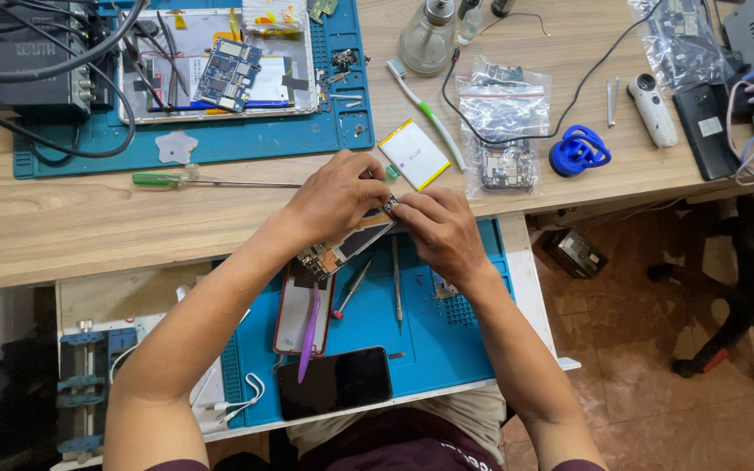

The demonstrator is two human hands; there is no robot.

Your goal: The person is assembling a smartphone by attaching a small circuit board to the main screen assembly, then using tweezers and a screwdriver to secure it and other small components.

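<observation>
At frame centre, I watch the left hand (335,196) grip a circuit board (342,247) while the right hand (443,228) pinches its small component (390,204); next calls for steady fingertip seating.

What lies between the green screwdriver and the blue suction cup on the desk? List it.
In the head view, between the green screwdriver and the suction cup lie a white battery, a toothbrush and bagged circuit boards.

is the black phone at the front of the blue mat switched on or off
Its screen is dark: the black slab phone lies flat, glass up, on the blue work mat, showing no picture or light. Whether it is powered off or just asleep, cannot tell.
</observation>
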